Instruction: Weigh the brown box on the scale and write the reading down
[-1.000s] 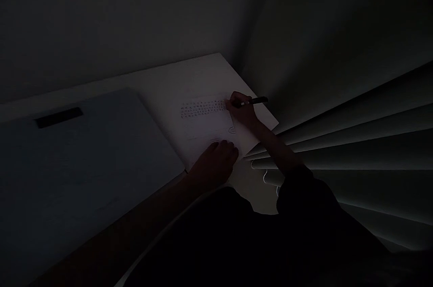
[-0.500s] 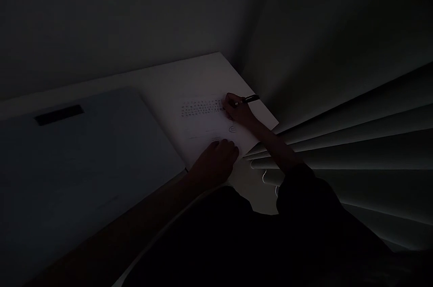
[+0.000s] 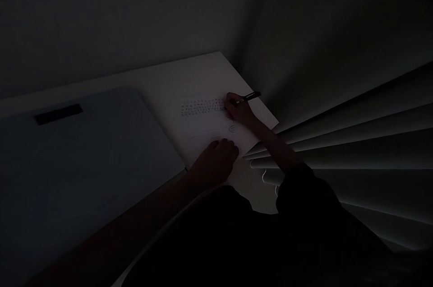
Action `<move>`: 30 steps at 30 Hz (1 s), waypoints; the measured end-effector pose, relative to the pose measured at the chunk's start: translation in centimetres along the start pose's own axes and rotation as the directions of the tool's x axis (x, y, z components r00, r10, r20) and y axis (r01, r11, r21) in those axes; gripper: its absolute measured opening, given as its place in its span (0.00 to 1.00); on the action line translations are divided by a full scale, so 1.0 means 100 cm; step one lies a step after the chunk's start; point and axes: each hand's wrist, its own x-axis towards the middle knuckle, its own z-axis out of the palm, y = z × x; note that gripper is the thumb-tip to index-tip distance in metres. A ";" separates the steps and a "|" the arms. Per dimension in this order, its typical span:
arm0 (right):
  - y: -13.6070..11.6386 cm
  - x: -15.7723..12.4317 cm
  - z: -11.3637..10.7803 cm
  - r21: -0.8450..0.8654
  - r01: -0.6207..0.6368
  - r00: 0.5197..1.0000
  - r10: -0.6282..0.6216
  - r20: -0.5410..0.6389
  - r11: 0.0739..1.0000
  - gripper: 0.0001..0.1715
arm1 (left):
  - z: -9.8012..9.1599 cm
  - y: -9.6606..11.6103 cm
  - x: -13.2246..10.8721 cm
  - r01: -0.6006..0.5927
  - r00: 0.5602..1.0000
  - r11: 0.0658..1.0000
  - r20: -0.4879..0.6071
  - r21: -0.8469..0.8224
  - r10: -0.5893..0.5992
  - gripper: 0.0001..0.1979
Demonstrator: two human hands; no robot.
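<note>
Since a second ago, the pen (image 3: 251, 96) has shifted slightly left (in this view) and slants more steeply.

The whole view is very dim — nearly black along the bottom, where the clothing (image 3: 264, 251) flattens into a silhouette. The palest patch is the table (image 3: 189, 70) around the paper (image 3: 199, 127), softly lit. Both the left hand (image 3: 216, 160) and right hand (image 3: 239, 108) are underlit, their detail mostly lost. Faint light picks out the folds of the curtain (image 3: 338, 156) (its source cannot be made out) — while the writing (image 3: 203, 107) is too small and murky to read.
</note>
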 end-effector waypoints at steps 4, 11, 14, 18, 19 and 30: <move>0.003 0.001 0.000 -0.032 0.003 1.000 -0.003 -0.016 0.999 0.19 | -0.004 0.001 0.001 0.006 0.999 1.000 0.033 -0.001 -0.006 0.15; 0.010 0.006 -0.005 -0.132 0.166 0.978 -0.180 -0.103 0.977 0.21 | -0.003 0.002 0.001 0.010 0.998 0.999 0.067 0.031 -0.012 0.17; 0.009 0.009 -0.004 -0.253 0.235 0.962 -0.261 -0.076 0.938 0.18 | -0.001 0.001 0.001 0.011 0.996 1.000 0.084 0.019 -0.012 0.17; 0.011 0.010 0.000 -0.342 0.293 0.946 -0.322 -0.030 0.893 0.15 | 0.001 0.001 0.000 0.014 0.999 1.000 0.049 0.007 -0.014 0.15; 0.011 0.009 0.000 -0.370 0.326 0.936 -0.351 -0.001 0.870 0.15 | 0.002 0.001 -0.001 0.016 0.999 1.000 0.038 0.003 -0.016 0.14; -0.007 0.005 0.000 -0.810 0.293 0.955 -0.200 0.220 0.508 0.20 | 0.001 0.004 -0.001 -0.020 1.000 0.999 -0.002 0.046 0.021 0.10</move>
